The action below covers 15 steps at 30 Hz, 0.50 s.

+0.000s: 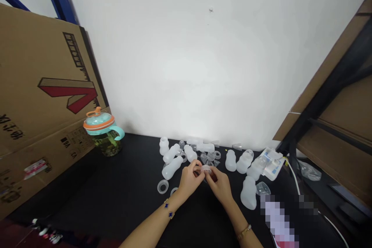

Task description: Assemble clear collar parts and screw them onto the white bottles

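Both hands meet over the black table and pinch a translucent bottle collar ring (205, 168) between their fingertips. My left hand (190, 180) grips its left side, and my right hand (220, 186) grips its right side. The fingers partly hide the ring, and I cannot tell if a teat sits in it. Beyond my left hand lie several frosted baby bottles (172, 167), some on their sides. Loose clear caps and teats (205, 158) are heaped just past my fingers. Another collar ring (162, 186) rests left of my left wrist.
More bottles stand or lie at the right, one (248, 193) near my right forearm, beside a clear cap (263, 188). Behind them is a white power strip (273, 163) with a cable. A teal-and-orange jug (104, 133) stands at left by a large cardboard box (43, 97). A white wall (188, 66) closes the back.
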Each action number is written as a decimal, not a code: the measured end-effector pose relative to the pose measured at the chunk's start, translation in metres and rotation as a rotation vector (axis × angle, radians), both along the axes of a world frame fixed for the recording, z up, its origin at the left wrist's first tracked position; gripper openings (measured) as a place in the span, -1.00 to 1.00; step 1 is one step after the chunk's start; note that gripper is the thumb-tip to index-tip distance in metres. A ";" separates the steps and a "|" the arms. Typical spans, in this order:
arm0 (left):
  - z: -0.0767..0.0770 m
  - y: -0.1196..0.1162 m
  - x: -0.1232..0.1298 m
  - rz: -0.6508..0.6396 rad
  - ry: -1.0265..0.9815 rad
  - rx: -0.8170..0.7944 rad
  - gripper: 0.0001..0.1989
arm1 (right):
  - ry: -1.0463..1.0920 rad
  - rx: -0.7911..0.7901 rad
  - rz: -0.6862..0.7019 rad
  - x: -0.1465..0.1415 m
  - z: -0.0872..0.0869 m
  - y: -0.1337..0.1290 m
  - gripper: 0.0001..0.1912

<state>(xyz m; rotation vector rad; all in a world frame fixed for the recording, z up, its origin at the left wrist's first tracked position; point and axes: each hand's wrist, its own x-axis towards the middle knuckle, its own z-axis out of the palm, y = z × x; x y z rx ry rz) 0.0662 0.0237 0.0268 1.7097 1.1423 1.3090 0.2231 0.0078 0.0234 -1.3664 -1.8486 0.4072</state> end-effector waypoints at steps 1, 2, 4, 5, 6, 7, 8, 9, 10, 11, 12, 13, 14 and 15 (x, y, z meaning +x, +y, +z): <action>0.000 0.000 0.000 0.005 0.008 0.004 -0.91 | 0.001 0.004 -0.002 0.000 -0.001 0.000 -0.61; 0.000 0.000 0.000 0.007 0.011 0.003 -0.92 | 0.004 0.008 -0.001 0.000 -0.003 0.000 -0.61; 0.001 0.000 0.000 0.007 0.001 -0.006 -0.93 | 0.010 0.018 0.003 0.000 -0.005 0.001 -0.60; 0.001 0.000 0.000 0.003 -0.007 -0.012 -0.93 | 0.011 0.024 0.005 -0.001 -0.006 0.001 -0.60; 0.001 0.000 0.000 -0.002 -0.016 -0.016 -0.93 | 0.010 0.029 0.007 -0.001 -0.006 0.001 -0.60; 0.001 0.000 0.000 -0.006 -0.024 -0.017 -0.93 | 0.008 0.033 0.006 -0.001 -0.006 0.001 -0.60; 0.001 0.000 0.000 -0.010 -0.030 -0.018 -0.93 | 0.004 0.038 0.004 -0.001 -0.006 0.001 -0.59; 0.001 0.001 0.000 -0.014 -0.037 -0.019 -0.93 | 0.001 0.042 0.001 -0.001 -0.006 0.001 -0.59; 0.001 0.001 0.000 -0.019 -0.042 -0.019 -0.92 | -0.003 0.045 -0.003 -0.001 -0.006 0.001 -0.59; 0.001 0.001 0.000 -0.024 -0.048 -0.019 -0.92 | -0.006 0.048 -0.007 -0.001 -0.006 0.001 -0.58; 0.001 0.001 0.000 -0.029 -0.054 -0.017 -0.92 | -0.008 0.050 -0.009 -0.001 -0.006 0.001 -0.58; 0.001 0.001 0.000 -0.033 -0.060 -0.016 -0.92 | -0.010 0.052 -0.011 -0.001 -0.006 0.001 -0.58; 0.001 0.001 0.000 -0.037 -0.063 -0.014 -0.92 | -0.011 0.055 -0.012 -0.001 -0.007 0.001 -0.58; 0.001 0.000 0.000 -0.038 -0.065 -0.013 -0.92 | -0.012 0.060 -0.013 -0.001 -0.007 0.001 -0.58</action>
